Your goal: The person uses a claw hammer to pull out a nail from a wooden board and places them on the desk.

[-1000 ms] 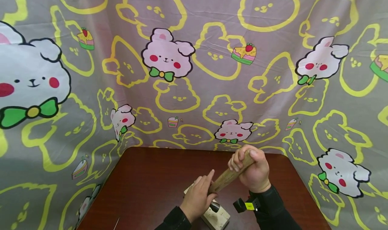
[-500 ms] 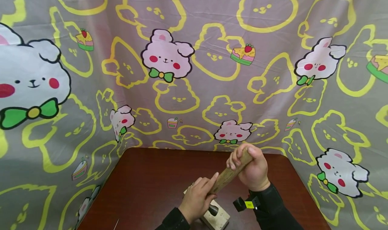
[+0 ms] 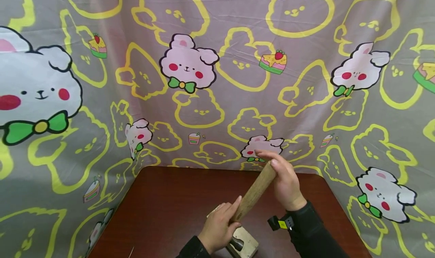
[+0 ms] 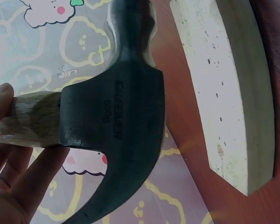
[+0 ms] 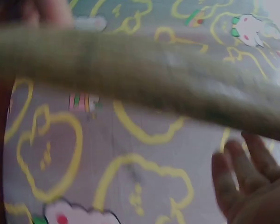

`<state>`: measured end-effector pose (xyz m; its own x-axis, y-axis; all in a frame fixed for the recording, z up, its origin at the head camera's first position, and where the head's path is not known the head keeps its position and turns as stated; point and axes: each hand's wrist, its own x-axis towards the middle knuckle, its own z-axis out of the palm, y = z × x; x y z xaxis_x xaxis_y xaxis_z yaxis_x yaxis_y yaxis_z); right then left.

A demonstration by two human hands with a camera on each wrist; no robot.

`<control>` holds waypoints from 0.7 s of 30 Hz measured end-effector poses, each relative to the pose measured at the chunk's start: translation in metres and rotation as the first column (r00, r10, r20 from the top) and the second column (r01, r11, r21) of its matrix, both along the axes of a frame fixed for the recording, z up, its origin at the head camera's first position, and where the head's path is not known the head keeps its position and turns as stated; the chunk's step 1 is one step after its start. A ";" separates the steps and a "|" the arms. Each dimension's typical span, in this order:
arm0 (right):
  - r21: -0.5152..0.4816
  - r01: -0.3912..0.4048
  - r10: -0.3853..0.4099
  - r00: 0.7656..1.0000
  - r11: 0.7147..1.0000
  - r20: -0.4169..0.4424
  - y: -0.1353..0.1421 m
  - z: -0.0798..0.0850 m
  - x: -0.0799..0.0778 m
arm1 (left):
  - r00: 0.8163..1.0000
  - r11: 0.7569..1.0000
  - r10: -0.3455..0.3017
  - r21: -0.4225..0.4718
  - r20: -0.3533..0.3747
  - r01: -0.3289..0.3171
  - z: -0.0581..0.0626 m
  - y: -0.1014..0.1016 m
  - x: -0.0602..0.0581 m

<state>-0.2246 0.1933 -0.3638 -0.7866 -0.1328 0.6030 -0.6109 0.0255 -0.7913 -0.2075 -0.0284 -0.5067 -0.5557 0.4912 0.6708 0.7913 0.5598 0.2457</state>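
Observation:
A claw hammer (image 3: 255, 193) with a wooden handle slants up and to the right over the table. My left hand (image 3: 219, 227) grips its handle close to the dark metal head (image 4: 113, 112), fingers and thumb around the wood in the left wrist view. My right hand (image 3: 284, 180) is at the upper end of the handle, its fingers extended and off the wood; the right wrist view shows those fingers (image 5: 245, 170) spread below the handle. Beneath the hammer head lies a pale wooden block (image 3: 249, 243) with small dark marks on its face, partly covered by my left hand.
The dark red-brown table (image 3: 180, 201) stretches around the block. A thin, light-coloured object (image 3: 131, 252) lies near the front left. A patterned cloth (image 3: 204, 99) hangs around the back and sides of the table.
My right hand has loosened from the handle's upper end, its curled fingers straightening. The handle now stands somewhat steeper. My left hand keeps its grip near the head.

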 end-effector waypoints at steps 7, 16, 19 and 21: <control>0.342 0.371 -0.345 0.929 0.864 -0.135 0.034 0.000 -0.005 | 0.993 0.999 0.035 0.020 0.112 -0.037 -0.003 -0.010 0.002; 0.381 0.799 -0.554 0.598 0.465 -0.579 0.069 -0.028 -0.046 | 0.943 0.987 0.106 0.078 0.317 -0.137 -0.004 -0.032 -0.001; 0.414 0.808 -0.559 0.589 0.419 -0.583 0.078 -0.033 -0.053 | 0.930 0.979 0.143 0.088 0.337 -0.182 -0.010 -0.039 -0.002; 0.479 0.781 -0.564 0.622 0.400 -0.542 0.082 -0.035 -0.056 | 0.918 0.973 0.169 0.086 0.360 -0.213 -0.013 -0.045 -0.003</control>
